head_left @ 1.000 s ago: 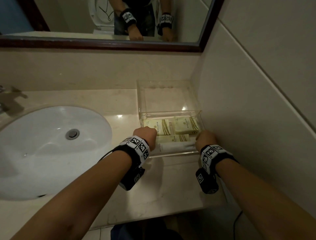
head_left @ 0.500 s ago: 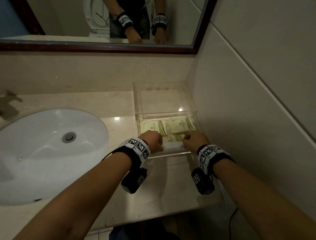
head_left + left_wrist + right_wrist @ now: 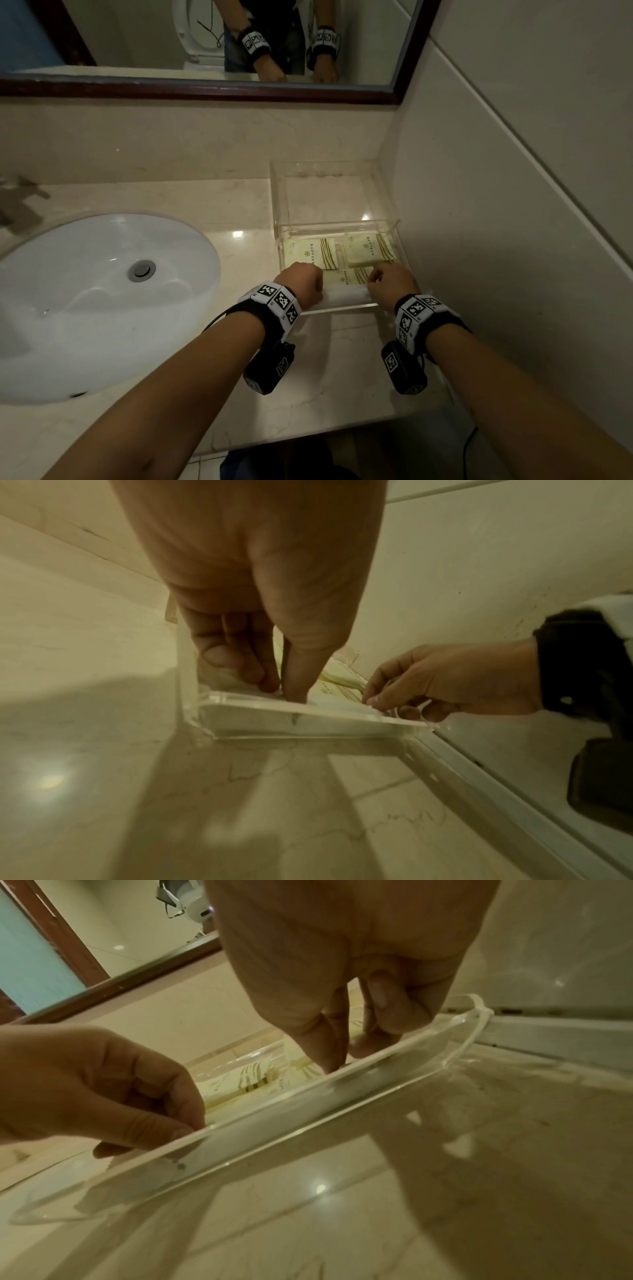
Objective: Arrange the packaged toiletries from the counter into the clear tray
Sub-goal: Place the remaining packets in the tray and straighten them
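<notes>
A clear tray (image 3: 337,224) sits in the counter's right corner against the wall. In its near part lie two pale yellow packets, one at the left (image 3: 310,253) and one at the right (image 3: 368,249), with a third (image 3: 347,277) partly under my hands. A long white packet (image 3: 346,295) lies along the front wall (image 3: 308,721). My left hand (image 3: 317,286) pinches its left end (image 3: 274,691). My right hand (image 3: 375,281) has curled fingers on its right end (image 3: 371,700). From the right wrist, both hands reach over the front wall (image 3: 308,1104).
A white sink (image 3: 96,298) fills the counter's left half. A tiled wall (image 3: 496,240) runs close along the tray's right side. The mirror (image 3: 205,37) hangs above the backsplash. The tray's far part (image 3: 325,195) holds nothing. The counter edge (image 3: 308,442) lies near my forearms.
My right hand has moved left from the tray's front right corner onto the white packet. My left hand has shifted slightly right along the same packet.
</notes>
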Motion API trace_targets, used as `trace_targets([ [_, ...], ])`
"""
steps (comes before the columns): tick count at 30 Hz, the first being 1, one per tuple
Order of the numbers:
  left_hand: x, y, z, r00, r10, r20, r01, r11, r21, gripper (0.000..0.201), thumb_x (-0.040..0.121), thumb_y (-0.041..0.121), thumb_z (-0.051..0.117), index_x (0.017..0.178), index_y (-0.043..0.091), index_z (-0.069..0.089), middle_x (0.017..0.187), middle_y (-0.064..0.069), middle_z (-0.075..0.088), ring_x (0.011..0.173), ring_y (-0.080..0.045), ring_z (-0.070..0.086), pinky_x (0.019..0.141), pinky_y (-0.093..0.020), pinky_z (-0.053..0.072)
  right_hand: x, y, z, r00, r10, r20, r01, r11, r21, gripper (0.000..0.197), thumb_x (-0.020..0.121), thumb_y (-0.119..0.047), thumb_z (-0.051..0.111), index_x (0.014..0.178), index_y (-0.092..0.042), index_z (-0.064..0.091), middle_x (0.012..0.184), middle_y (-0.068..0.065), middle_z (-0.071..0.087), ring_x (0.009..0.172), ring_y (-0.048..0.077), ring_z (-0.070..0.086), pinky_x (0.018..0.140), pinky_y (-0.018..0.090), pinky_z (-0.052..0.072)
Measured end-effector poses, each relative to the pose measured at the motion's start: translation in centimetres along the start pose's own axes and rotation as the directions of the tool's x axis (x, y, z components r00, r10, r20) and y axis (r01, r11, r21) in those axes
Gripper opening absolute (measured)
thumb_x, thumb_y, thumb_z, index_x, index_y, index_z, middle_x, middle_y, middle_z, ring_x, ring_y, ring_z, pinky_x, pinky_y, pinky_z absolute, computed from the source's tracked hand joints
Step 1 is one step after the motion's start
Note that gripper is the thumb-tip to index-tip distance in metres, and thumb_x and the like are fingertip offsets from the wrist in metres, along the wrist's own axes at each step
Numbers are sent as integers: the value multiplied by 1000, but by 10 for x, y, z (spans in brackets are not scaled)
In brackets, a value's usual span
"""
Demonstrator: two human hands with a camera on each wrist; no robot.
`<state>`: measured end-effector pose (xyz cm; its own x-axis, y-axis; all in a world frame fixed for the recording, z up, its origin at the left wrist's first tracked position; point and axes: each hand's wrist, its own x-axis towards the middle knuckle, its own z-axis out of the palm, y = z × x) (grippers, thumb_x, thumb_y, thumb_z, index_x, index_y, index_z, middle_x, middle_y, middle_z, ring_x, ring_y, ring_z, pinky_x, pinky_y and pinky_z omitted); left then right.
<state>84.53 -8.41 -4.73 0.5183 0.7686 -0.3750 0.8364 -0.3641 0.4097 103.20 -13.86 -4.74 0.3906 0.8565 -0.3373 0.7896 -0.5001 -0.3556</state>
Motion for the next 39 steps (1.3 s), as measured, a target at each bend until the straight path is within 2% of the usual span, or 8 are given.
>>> trace_targets([
  [10,-9,-8,-27,982,-64,-179,35,987,-157,14,88,20,59,88,8,67,96,-11,70,92,-28,64,83,-36,54,1,-23,-12,994,-35,-103,54,982,183,11,82,-15,57,89,-18,64,109,6,62,95,22,61,85,34,52],
  [15,-40,-40,-62,945,-175,-276,118,970,-212,14,87,20,58,87,9,67,96,-10,70,93,-28,64,79,-31,51,-4,-91,-16,975,-168,-147,201,945,256,13,82,-14,51,84,-18,64,102,9,64,91,26,61,77,31,51],
  [20,-91,-96,-104,880,-280,-384,182,945,-272,17,88,18,58,91,6,69,97,-12,71,96,-29,64,82,-31,51,-24,-186,-1,927,-357,-116,375,887,269,15,82,-15,54,88,-20,67,104,6,67,97,24,62,82,26,48],
  [25,-151,-185,-148,782,-386,-489,234,909,-344,15,85,15,59,86,4,69,91,-14,72,90,-30,65,78,-32,53,-58,-309,11,830,-530,-175,558,781,280,17,86,-16,53,90,-13,69,97,6,71,95,26,64,88,36,51],
  [29,-202,-283,-184,709,-469,-526,305,877,-371,14,85,13,60,87,3,69,91,-15,71,90,-32,65,76,-31,51,-86,-414,44,763,-610,-213,645,707,289,19,87,-20,54,92,-12,70,95,7,73,94,26,64,87,31,50],
  [31,-226,-333,-200,669,-512,-539,337,855,-395,18,85,13,59,92,2,70,93,-17,71,91,-34,65,78,-33,51,-101,-464,73,757,-628,-180,649,691,317,17,86,-22,54,89,-15,70,91,6,72,90,25,64,83,29,50],
  [35,-268,-430,-225,634,-593,-496,402,801,-444,9,84,13,62,80,9,69,92,-13,72,91,-30,66,77,-30,50,-123,-557,136,716,-696,-52,680,680,274,15,87,-21,52,82,-16,65,88,8,69,85,26,61,75,28,47],
  [39,-297,-512,-245,613,-661,-432,446,741,-502,10,84,15,62,75,13,65,92,-13,73,92,-30,66,81,-32,54,-123,-631,194,761,-640,106,613,763,207,14,89,-18,46,79,-17,56,76,5,59,77,25,56,66,27,41],
])
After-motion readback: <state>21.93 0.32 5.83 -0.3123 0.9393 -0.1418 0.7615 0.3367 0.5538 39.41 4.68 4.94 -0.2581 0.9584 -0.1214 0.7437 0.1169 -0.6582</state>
